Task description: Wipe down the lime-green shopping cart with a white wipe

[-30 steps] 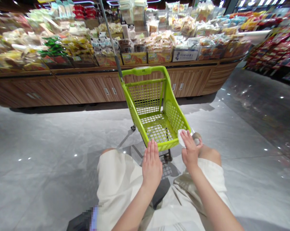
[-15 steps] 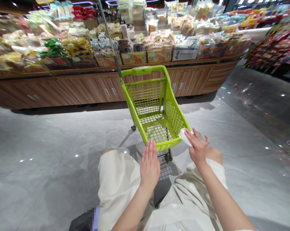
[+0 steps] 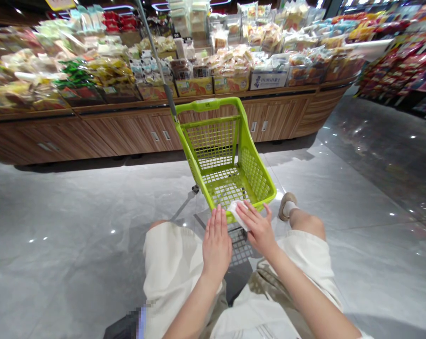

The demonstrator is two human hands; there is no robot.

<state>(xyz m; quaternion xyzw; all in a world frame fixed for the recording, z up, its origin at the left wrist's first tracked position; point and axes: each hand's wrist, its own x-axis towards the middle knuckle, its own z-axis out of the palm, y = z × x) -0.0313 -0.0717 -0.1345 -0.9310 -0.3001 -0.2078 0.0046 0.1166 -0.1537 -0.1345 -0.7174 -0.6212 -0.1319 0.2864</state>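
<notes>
A: What has moved since the last look?

B: The right hand [image 3: 257, 230] has carried the white wipe [image 3: 237, 213] from the right side of the lime-green plastic shopping cart [image 3: 206, 104] to the cart's near rim.

A: And how is that hand now?

B: Closed loosely, its fingers curled over the wipe and pinching it against the rim.

A: The left hand [image 3: 217, 247]?

B: Open and flat, fingers up, right at the near rim, just left of the wipe. Whether it touches the cart, I can't tell.

A: What else lies around the cart?

B: Cream shorts [image 3: 172, 268] sit just behind it, and a beige shoe [image 3: 286, 205] rests just off its right side. A slim grey pole [image 3: 156, 61] rises from its far left corner.

A: Further out?

B: Grey tile floor [image 3: 75, 207] surrounds the cart. Beyond it stands the wooden desk [image 3: 135, 134], piled with packaged snacks [image 3: 230, 66]. Red-packed goods [image 3: 399, 66] fill a shelf far to the cart's right.
</notes>
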